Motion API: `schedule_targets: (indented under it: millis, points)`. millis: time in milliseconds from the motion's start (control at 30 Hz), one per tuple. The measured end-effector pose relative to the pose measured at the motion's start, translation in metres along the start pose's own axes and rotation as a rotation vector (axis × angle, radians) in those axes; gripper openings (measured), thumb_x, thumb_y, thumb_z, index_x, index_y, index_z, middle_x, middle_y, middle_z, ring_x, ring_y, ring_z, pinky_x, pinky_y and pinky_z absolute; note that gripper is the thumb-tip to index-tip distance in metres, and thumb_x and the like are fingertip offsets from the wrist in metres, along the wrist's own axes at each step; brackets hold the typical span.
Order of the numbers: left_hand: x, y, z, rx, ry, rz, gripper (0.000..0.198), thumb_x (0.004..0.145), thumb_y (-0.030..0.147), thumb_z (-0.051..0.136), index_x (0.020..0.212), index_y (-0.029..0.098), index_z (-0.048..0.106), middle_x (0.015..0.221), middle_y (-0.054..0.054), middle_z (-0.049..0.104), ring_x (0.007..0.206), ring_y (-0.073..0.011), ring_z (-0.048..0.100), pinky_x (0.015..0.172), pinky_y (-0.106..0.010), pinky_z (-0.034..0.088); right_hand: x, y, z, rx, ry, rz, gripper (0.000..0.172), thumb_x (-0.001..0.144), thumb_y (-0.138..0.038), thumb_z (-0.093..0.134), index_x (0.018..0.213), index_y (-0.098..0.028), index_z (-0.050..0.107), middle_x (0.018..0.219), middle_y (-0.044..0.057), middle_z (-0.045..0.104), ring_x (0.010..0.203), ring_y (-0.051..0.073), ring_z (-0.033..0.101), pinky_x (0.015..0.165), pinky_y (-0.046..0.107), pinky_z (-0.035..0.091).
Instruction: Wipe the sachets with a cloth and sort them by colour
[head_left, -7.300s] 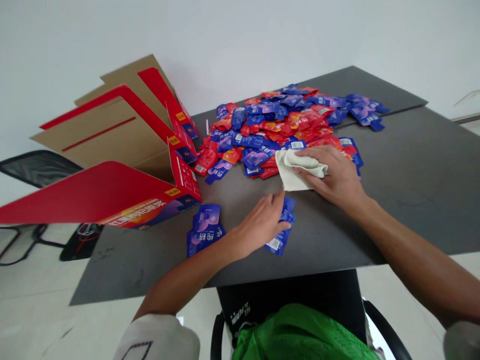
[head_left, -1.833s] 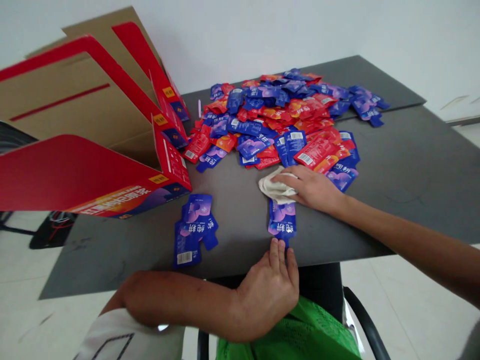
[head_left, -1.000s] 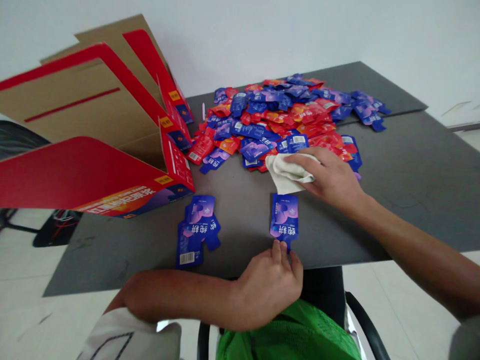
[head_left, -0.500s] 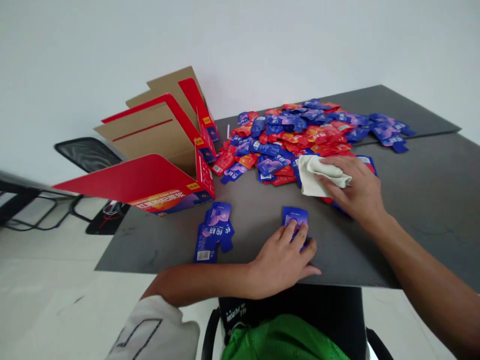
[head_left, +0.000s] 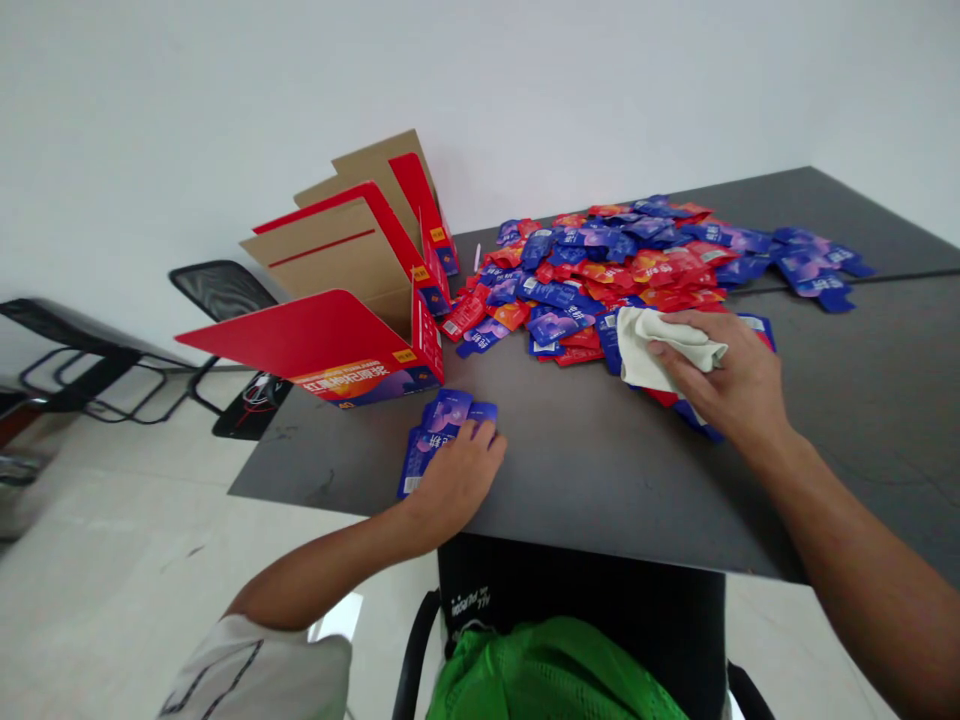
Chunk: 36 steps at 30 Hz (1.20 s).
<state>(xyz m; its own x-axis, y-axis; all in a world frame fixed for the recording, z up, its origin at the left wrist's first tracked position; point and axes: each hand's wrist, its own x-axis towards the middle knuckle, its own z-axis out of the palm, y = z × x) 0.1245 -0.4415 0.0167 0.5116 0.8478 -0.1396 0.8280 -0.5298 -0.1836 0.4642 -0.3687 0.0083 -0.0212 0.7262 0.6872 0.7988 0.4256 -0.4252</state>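
My left hand [head_left: 457, 472] lies palm down on a small stack of blue packets [head_left: 437, 433] near the table's front edge, fingers flat and pressing on the top one. My right hand [head_left: 731, 385] rests on a crumpled cream cloth [head_left: 660, 345] at the near edge of a big heap of red and blue packets [head_left: 615, 265]; its fingers curl over the cloth and hold it. Both lie on a dark grey table [head_left: 600, 470].
An open red and brown cardboard box [head_left: 352, 300] with raised flaps stands at the table's left, just behind the blue stack. A black mesh chair [head_left: 221, 290] and a dark bench [head_left: 67, 340] are on the floor to the left. A green bag [head_left: 555, 680] sits below.
My left hand slid a blue packet from the table's front middle leftward onto the small blue stack. My right hand stayed on the cloth by the heap. The camera turned left.
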Motion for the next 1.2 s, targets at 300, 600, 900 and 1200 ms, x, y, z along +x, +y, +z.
schedule_targets:
  millis: [300, 600, 900, 1200]
  points:
    - [-0.010, -0.018, -0.007, 0.033, -0.094, -0.119, 0.034, 0.096, -0.004, 0.041, 0.116, 0.013, 0.064, 0.128, -0.015, 0.059, 0.118, -0.0265, 0.060, 0.086, -0.035, 0.059, -0.001, -0.003, 0.000, 0.037, -0.012, -0.029, 0.036, 0.095, -0.042, 0.070, 0.124, -0.021, 0.071, 0.117, 0.012, 0.076, 0.107, 0.026, 0.071, 0.096, 0.039, 0.055]
    - [-0.001, 0.000, -0.008, -0.026, 0.065, 0.050, 0.013, 0.103, 0.015, 0.052, 0.106, 0.016, 0.064, 0.112, -0.009, 0.062, 0.106, -0.0260, 0.060, 0.092, -0.040, 0.055, 0.000, -0.002, -0.005, 0.042, 0.026, 0.011, 0.037, 0.096, -0.044, 0.069, 0.124, -0.020, 0.071, 0.118, 0.013, 0.076, 0.108, 0.027, 0.071, 0.096, 0.039, 0.055]
    - [0.137, 0.024, -0.046, -0.172, 0.270, 0.059, 0.034, 0.108, 0.029, 0.050, 0.135, 0.010, 0.057, 0.138, -0.017, 0.058, 0.128, -0.0282, 0.054, 0.103, -0.038, 0.049, 0.006, 0.014, -0.029, 0.037, 0.266, 0.147, 0.036, 0.097, -0.045, 0.067, 0.126, -0.023, 0.070, 0.119, 0.013, 0.074, 0.101, 0.029, 0.071, 0.090, 0.044, 0.056]
    - [0.220, -0.024, -0.015, -0.213, 0.275, 0.018, 0.051, 0.108, 0.038, 0.049, 0.148, 0.006, 0.050, 0.150, -0.021, 0.056, 0.137, -0.0273, 0.053, 0.117, -0.039, 0.039, 0.009, 0.020, -0.033, 0.064, 0.296, 0.187, 0.036, 0.094, -0.048, 0.069, 0.121, -0.024, 0.071, 0.115, 0.008, 0.075, 0.098, 0.025, 0.071, 0.088, 0.042, 0.057]
